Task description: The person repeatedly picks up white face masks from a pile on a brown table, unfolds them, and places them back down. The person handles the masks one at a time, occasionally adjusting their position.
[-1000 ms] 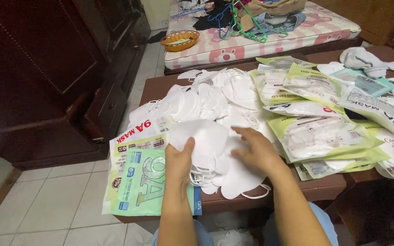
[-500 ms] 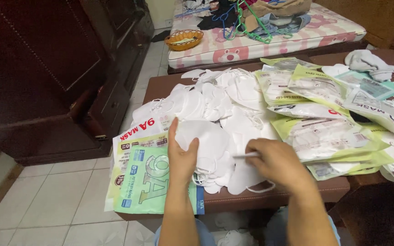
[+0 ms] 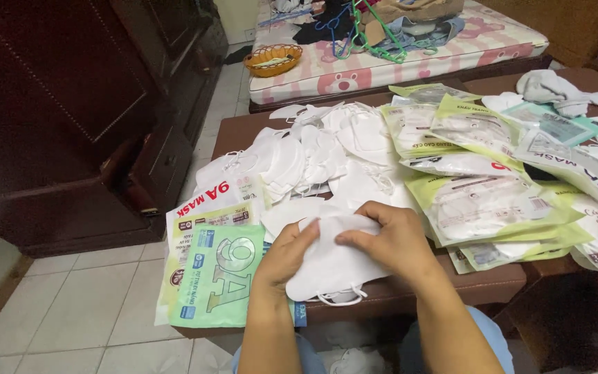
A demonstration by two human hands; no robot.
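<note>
Both hands are grasping a white face mask (image 3: 333, 266) at the lower centre of the frame, near the front edge of the brown bench (image 3: 230, 135). The left hand (image 3: 286, 257) is pinching its upper left edge, the right hand (image 3: 390, 239) is pressing its fingers over the top. Just left of them a green printed packet (image 3: 219, 277) is lying flat. A heap of loose white masks (image 3: 313, 149) is spreading behind, and sealed mask packs (image 3: 482, 201) are piling at the right.

White masks (image 3: 327, 260), green packets (image 3: 219, 277), brown table (image 3: 479, 287).
</note>
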